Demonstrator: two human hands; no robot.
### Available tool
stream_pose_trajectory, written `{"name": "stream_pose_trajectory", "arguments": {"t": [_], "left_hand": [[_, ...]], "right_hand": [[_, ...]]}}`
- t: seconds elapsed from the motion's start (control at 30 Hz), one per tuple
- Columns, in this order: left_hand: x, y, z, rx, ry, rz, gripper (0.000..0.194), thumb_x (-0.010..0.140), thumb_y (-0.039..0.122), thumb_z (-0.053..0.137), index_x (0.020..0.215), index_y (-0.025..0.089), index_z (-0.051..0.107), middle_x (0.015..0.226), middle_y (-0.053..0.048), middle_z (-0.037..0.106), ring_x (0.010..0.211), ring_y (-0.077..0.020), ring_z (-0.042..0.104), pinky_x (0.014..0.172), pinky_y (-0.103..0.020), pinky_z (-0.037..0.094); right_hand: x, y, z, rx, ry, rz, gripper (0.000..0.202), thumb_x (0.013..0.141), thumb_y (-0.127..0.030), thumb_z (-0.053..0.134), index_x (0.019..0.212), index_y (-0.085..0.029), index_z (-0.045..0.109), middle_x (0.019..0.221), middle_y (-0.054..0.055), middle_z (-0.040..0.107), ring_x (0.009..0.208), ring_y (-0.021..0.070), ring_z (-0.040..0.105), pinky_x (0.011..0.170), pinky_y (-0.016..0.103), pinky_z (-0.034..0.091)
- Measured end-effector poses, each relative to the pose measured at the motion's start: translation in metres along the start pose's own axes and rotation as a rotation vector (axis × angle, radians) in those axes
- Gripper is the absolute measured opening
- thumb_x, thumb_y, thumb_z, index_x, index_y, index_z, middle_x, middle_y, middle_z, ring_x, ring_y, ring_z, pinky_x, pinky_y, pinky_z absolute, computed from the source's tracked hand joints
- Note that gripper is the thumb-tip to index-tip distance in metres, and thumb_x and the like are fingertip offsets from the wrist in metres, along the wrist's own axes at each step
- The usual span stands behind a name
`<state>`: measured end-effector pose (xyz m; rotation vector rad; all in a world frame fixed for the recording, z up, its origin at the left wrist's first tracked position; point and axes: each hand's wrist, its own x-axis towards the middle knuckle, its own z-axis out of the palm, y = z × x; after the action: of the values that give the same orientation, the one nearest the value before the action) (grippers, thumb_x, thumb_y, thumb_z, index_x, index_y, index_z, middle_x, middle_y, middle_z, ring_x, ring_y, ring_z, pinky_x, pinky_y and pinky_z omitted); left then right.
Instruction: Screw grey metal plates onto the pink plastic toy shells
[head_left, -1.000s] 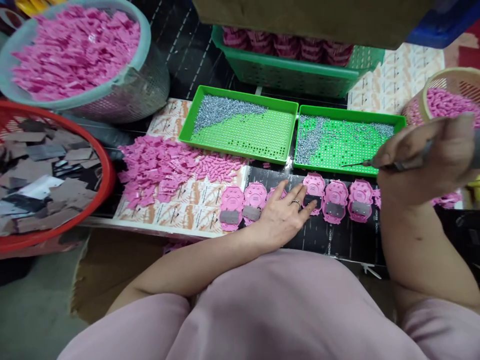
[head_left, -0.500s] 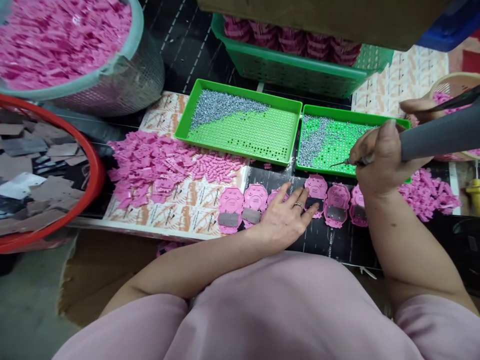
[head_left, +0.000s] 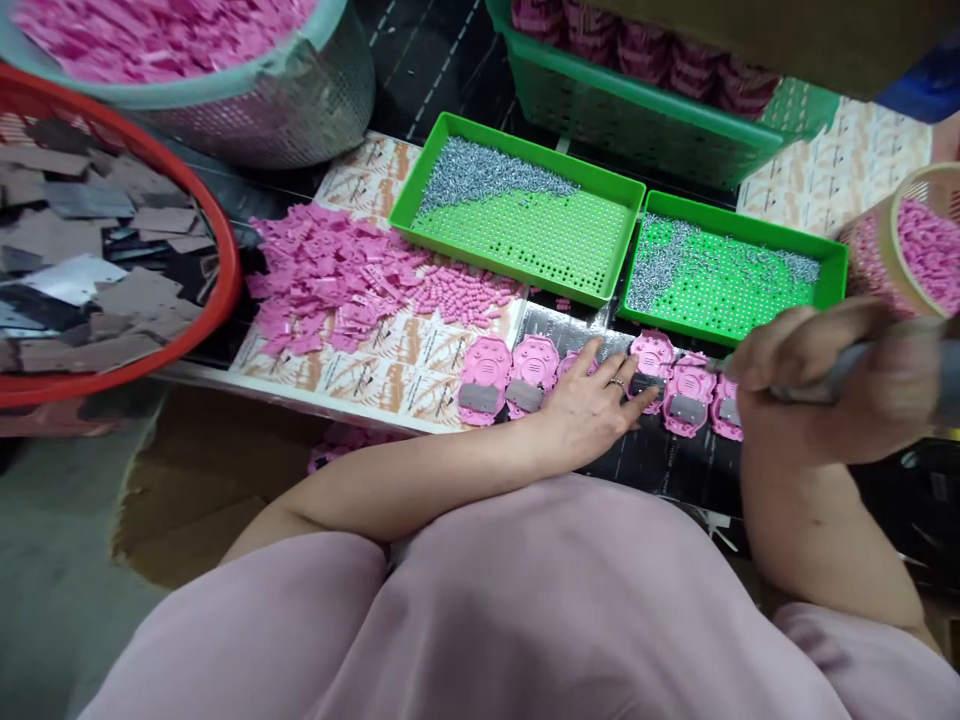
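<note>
My left hand [head_left: 585, 415] lies flat with fingers spread over a row of pink plastic shells. Its fingertips touch a pink shell [head_left: 651, 352] with a dark plate across its lower part, and the palm partly covers another. Further along the row are a shell with a grey metal plate [head_left: 481, 398] to the left and a pink shell [head_left: 689, 385] to the right. Blurred by motion, my right hand [head_left: 832, 395] is wrapped round a grey electric screwdriver [head_left: 946, 368], above the row's right end. I cannot make out its tip clearly.
Two green trays, the left tray [head_left: 517, 278] and right tray [head_left: 697, 322], hold small silver screws. Loose pink parts [head_left: 337, 280] are heaped at left. A red basket [head_left: 225, 270] holds metal plates. Behind stand a pale basket [head_left: 300, 110] and a green crate [head_left: 637, 120].
My right hand has drawn the screwdriver back from over the right screw tray, down towards the row of shells. The left hand stays on the shells. The camera view has shifted slightly.
</note>
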<state>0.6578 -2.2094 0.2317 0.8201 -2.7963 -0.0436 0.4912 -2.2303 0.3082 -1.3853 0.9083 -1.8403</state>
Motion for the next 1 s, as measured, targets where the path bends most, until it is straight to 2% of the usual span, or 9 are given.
{"name": "stream_pose_trajectory", "arguments": {"t": [0.07, 0.17, 0.37, 0.5, 0.7, 1.0], "left_hand": [[0.001, 0.000, 0.001, 0.008, 0.011, 0.004, 0.040, 0.094, 0.040, 0.057, 0.130, 0.023, 0.059, 0.129, -0.019, 0.061, 0.122, -0.0295, 0.056, 0.103, -0.055, 0.035], [0.001, 0.001, 0.003, 0.018, 0.031, 0.005, 0.038, 0.094, 0.040, 0.056, 0.129, 0.024, 0.060, 0.129, -0.018, 0.061, 0.122, -0.0287, 0.057, 0.104, -0.055, 0.034], [0.001, 0.001, 0.003, 0.038, 0.049, -0.003, 0.034, 0.095, 0.037, 0.055, 0.126, 0.026, 0.063, 0.128, -0.017, 0.062, 0.121, -0.0287, 0.057, 0.104, -0.055, 0.034], [0.001, 0.000, 0.003, 0.029, 0.051, -0.001, 0.033, 0.095, 0.036, 0.056, 0.126, 0.026, 0.063, 0.128, -0.016, 0.062, 0.120, -0.0278, 0.057, 0.105, -0.055, 0.033], [0.001, 0.000, 0.005, 0.023, 0.062, -0.011, 0.033, 0.095, 0.035, 0.055, 0.126, 0.026, 0.062, 0.128, -0.016, 0.061, 0.119, -0.0281, 0.057, 0.105, -0.055, 0.031], [0.000, 0.000, 0.007, 0.030, 0.064, -0.004, 0.035, 0.095, 0.036, 0.055, 0.128, 0.026, 0.061, 0.129, -0.016, 0.061, 0.118, -0.0276, 0.056, 0.106, -0.056, 0.030]], "right_hand": [[-0.017, 0.000, 0.015, 0.004, 0.001, -0.003, 0.037, 0.082, -0.031, 0.060, 0.050, -0.020, 0.045, 0.043, -0.006, 0.036, 0.032, 0.0071, 0.039, 0.029, 0.022, 0.032], [-0.029, 0.007, 0.026, -0.006, -0.025, 0.005, 0.034, 0.083, -0.030, 0.061, 0.053, -0.021, 0.047, 0.045, -0.007, 0.037, 0.032, 0.0065, 0.037, 0.031, 0.022, 0.035], [-0.024, 0.018, 0.024, -0.035, -0.036, -0.005, 0.036, 0.083, -0.030, 0.063, 0.053, -0.019, 0.046, 0.044, -0.006, 0.036, 0.032, 0.0059, 0.037, 0.032, 0.021, 0.035], [-0.024, 0.018, 0.024, -0.038, -0.067, -0.028, 0.032, 0.085, -0.029, 0.061, 0.057, -0.020, 0.049, 0.044, -0.007, 0.037, 0.031, 0.0066, 0.036, 0.030, 0.022, 0.035], [-0.024, 0.017, 0.023, -0.084, -0.114, 0.057, 0.043, 0.085, -0.034, 0.061, 0.050, -0.019, 0.041, 0.042, -0.006, 0.032, 0.033, 0.0081, 0.038, 0.031, 0.024, 0.032], [-0.022, 0.016, 0.022, -0.091, -0.179, 0.049, 0.043, 0.087, -0.032, 0.058, 0.051, -0.019, 0.041, 0.042, -0.006, 0.034, 0.033, 0.0078, 0.038, 0.032, 0.024, 0.033]]}}
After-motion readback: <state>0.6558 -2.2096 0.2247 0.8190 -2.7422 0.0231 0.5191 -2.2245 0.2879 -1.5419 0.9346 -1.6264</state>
